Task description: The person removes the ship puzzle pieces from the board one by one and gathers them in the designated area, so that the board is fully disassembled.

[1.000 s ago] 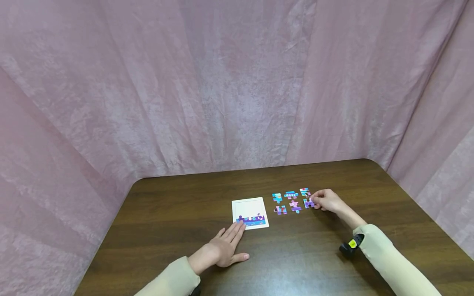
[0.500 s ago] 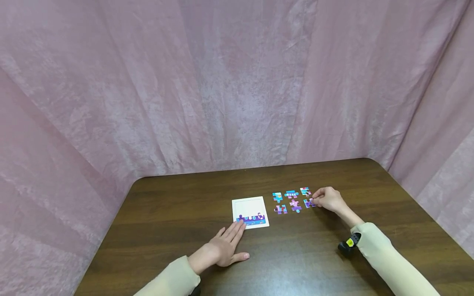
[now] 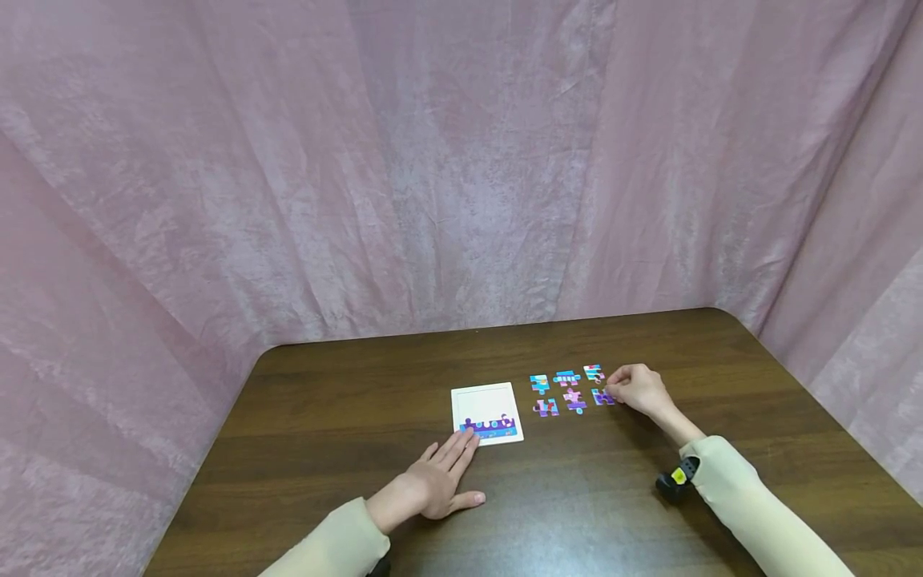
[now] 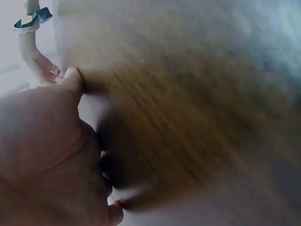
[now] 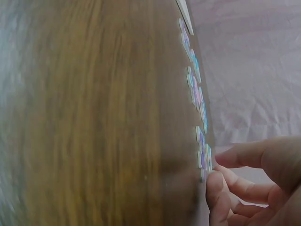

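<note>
Purple puzzle pc lies flat, R of frame ctr, lower R of a 2x3 grp; R hand pinches its R edge, thumb & fingertips nearly together, covering that edge. Just L: pink pc, then purple/red pc; row above: red/white pc, blue pc, blue/yellow pc. Further L, at ctr: white tray, purple/blue strip along its bottom. L hand flat, fingers straight, holding nothing, fingertips over tray's lower L corner. Brown table, pink curtain behind. R wrist cam: yellow label, too small to read.
</note>
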`<state>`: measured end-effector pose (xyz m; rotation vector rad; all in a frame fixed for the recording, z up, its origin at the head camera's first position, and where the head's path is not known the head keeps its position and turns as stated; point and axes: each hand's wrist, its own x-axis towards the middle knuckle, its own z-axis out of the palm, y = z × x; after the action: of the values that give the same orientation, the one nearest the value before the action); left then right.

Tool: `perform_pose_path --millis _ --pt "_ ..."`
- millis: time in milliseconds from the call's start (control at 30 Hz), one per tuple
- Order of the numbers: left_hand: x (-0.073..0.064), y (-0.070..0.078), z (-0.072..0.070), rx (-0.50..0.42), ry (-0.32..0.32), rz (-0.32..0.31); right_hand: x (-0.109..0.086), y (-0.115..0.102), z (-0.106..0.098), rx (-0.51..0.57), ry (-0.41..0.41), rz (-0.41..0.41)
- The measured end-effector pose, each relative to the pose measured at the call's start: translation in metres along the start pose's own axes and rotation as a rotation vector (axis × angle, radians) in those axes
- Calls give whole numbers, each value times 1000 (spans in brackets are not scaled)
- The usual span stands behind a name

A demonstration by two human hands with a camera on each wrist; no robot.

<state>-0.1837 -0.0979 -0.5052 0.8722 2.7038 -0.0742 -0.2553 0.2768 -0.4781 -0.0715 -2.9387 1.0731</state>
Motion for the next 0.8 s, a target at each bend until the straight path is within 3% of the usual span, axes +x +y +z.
perform_pose_path --millis 233,467,667,800 --pt "-2 2 -5 6 3 -12 -1 -8 5 -18 30 -38" --pt "-11 11 -21 27 -15 -22 -2 -19 15 9 8 -52" --pt "-9 9 -15 25 -4 -4 -3 -30 27 7 -14 -120" --pt "-10 10 -19 17 -4 2 -5 -40 32 14 -11 -177"
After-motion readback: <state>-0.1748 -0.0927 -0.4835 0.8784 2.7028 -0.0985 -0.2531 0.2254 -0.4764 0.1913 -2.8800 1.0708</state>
